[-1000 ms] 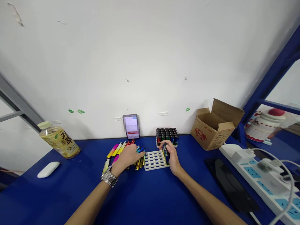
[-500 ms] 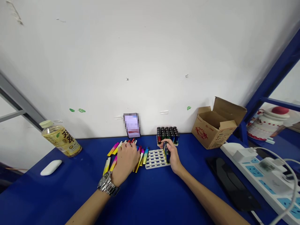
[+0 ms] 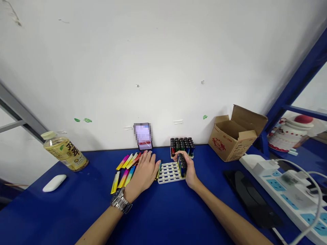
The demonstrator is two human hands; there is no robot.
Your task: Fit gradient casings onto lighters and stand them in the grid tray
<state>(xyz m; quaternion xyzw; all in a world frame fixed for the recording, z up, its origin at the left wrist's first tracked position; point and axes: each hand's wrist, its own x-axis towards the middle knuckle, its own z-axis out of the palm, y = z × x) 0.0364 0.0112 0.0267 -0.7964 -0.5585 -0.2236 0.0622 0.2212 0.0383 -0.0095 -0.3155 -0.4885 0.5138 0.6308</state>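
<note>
We see our left hand [image 3: 144,173] open, fingers stretched and parted over the lying lighters [image 3: 123,178]; half a second ago its fingers were bunched. It has shifted toward 3 o'clock, covering lighters that showed there, and a blue-and-yellow one now shows beside it at 9 o'clock. Our right hand [image 3: 190,172] remains curled around the standing lighters [image 3: 181,165] at the 3 o'clock end of the white tray [image 3: 170,181].

The lying lighters that we can see slant along a 7-to-1 o'clock line, yellow ends mostly toward 7. Those in our right hand stand with their long axes upright, black tops up.

At 1 o'clock from the tray stands a packed block of lighters [image 3: 187,149], also black tops up. A propped phone [image 3: 143,132] leans at 12 o'clock from our left hand, a bottle [image 3: 65,152] at 10, a cardboard box [image 3: 226,144] at 2 from our right hand.
</note>
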